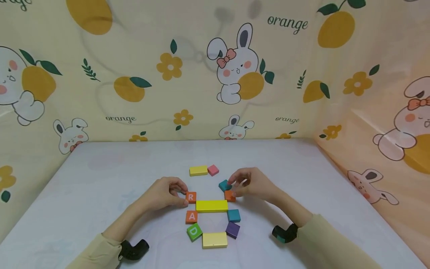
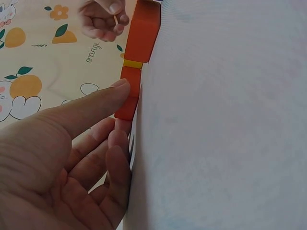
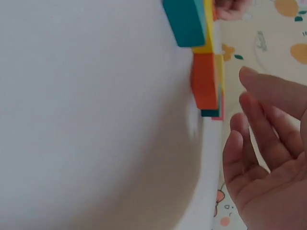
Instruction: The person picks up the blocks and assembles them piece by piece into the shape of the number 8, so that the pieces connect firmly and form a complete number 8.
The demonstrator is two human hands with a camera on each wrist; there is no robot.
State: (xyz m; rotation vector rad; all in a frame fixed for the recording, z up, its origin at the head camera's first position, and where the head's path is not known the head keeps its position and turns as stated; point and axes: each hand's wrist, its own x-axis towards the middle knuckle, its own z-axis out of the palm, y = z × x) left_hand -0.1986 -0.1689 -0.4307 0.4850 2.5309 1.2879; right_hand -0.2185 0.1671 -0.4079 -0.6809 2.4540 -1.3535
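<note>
My left hand [image 1: 164, 192] pinches an orange block marked R [image 1: 190, 197] between thumb and fingers. In the left wrist view the thumb lies against this orange block [image 2: 129, 105], with the orange A block [image 2: 143, 33] nearer the camera. My right hand [image 1: 255, 183] hovers beside a plain orange block [image 1: 230, 196] and a tilted teal block [image 1: 223, 185]. Its loosely bent fingers hold nothing; the right wrist view shows a gap between the thumb [image 3: 268, 88] and the orange block [image 3: 205, 81]. A long yellow block [image 1: 211, 206] spans between the two orange blocks.
Nearer me are the A block [image 1: 192, 217], a green D block [image 1: 194, 232], a pale yellow block [image 1: 214, 240], a purple block [image 1: 233, 229] and a teal block [image 1: 233, 215]. Farther back lie a yellow block [image 1: 198, 170] and a pink block [image 1: 213, 170]. Patterned cloth [image 1: 201, 93] rises behind the white table [image 1: 117, 168].
</note>
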